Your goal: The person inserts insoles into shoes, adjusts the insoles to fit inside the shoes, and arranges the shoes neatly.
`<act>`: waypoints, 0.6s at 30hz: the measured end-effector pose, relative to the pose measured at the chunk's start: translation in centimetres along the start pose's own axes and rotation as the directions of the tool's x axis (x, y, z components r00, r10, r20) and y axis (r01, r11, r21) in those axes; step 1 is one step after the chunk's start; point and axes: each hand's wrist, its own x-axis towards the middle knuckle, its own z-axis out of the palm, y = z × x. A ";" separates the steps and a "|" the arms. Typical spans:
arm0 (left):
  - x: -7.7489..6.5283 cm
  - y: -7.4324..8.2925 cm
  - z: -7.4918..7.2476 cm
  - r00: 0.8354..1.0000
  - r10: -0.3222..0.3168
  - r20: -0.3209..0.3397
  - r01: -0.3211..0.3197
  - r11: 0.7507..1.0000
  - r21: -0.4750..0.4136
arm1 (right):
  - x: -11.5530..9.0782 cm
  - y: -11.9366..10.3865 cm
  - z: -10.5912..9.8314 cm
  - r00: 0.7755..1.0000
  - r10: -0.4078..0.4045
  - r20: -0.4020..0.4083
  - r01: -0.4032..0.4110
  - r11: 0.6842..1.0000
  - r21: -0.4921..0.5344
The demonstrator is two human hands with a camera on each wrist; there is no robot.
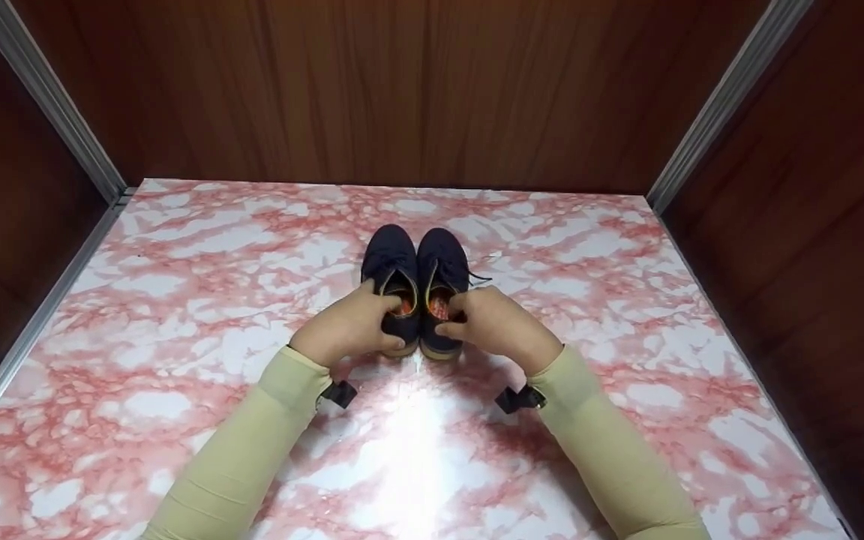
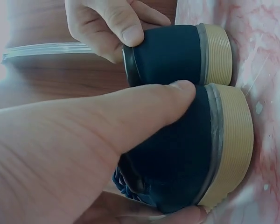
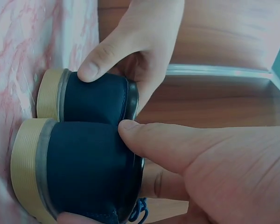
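Two dark navy lace-up shoes stand side by side on the floor, toes pointing away from me in the head view: a left shoe [image 1: 389, 244] and a right shoe [image 1: 441, 247]. My left hand [image 1: 349, 324] grips the left shoe near its heel, the thumb [image 2: 172, 100] lying across the heel's back and other fingers along the outer side. With my right hand [image 1: 507, 324] I hold the right shoe by its heel, thumb [image 3: 135, 133] at the collar's edge. Both wrist views show ribbed tan soles [image 2: 235, 140] close against the pink-and-white surface. Orange-red insoles show inside.
A marbled pink-and-white floor [image 1: 199, 360] spreads around the shoes. Dark wood panels enclose it at the back [image 1: 417, 97], left and right, with grey metal strips [image 1: 732, 97] along the corners. One dark lace [image 1: 481, 277] sticks out beside the right shoe.
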 end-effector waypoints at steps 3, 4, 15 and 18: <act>-0.1 -0.1 0.0 1.000 0.014 0.009 -0.014 1.000 0.005 | -0.1 -0.2 0.1 1.000 0.013 0.001 -0.013 1.000 -0.010; -0.1 -0.2 -0.1 1.000 0.014 0.010 -0.015 1.000 0.006 | -0.2 -0.2 0.0 1.000 0.021 -0.004 -0.021 1.000 -0.014; -0.8 -0.9 -2.0 0.993 -0.067 -0.100 0.063 0.997 -0.041 | -0.3 0.1 -0.4 0.998 0.049 -0.035 -0.047 0.997 0.066; -0.5 -1.1 -1.5 0.994 -0.083 -0.073 0.079 0.995 -0.065 | 0.0 0.4 -0.1 1.000 0.024 -0.018 -0.023 0.998 0.058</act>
